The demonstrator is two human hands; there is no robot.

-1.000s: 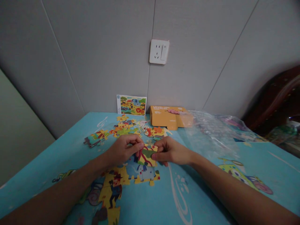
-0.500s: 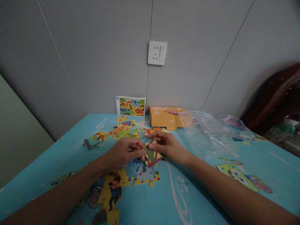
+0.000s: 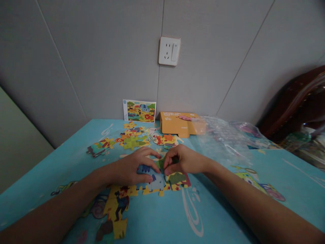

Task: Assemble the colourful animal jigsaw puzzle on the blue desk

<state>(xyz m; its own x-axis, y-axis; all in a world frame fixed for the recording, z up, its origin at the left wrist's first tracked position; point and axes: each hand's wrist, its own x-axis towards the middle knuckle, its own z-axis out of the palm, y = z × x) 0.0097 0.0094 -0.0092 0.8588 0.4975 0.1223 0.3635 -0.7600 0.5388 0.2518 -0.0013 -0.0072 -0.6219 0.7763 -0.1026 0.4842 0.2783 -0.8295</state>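
Note:
My left hand (image 3: 137,166) lies over the joined puzzle section with a blue elephant (image 3: 157,183), its fingers apart and touching the pieces. My right hand (image 3: 184,162) pinches a puzzle piece (image 3: 177,179) with a green shape on yellow and a crimson edge. That piece sits at the right edge of the elephant section; whether it is locked in I cannot tell. Toward me, a joined strip with a figure in a hat (image 3: 122,205) extends down from the elephant section.
Loose puzzle pieces (image 3: 134,141) spread behind my hands, with a small joined group (image 3: 100,147) at left. A picture card (image 3: 140,112) leans on the wall beside an orange box (image 3: 175,123). Clear plastic wrapping (image 3: 225,139) lies to the right on the blue patterned cloth (image 3: 220,213).
My right hand has brought the green and yellow piece down to the right of the elephant. My left hand has let go of it and spread over the joined pieces.

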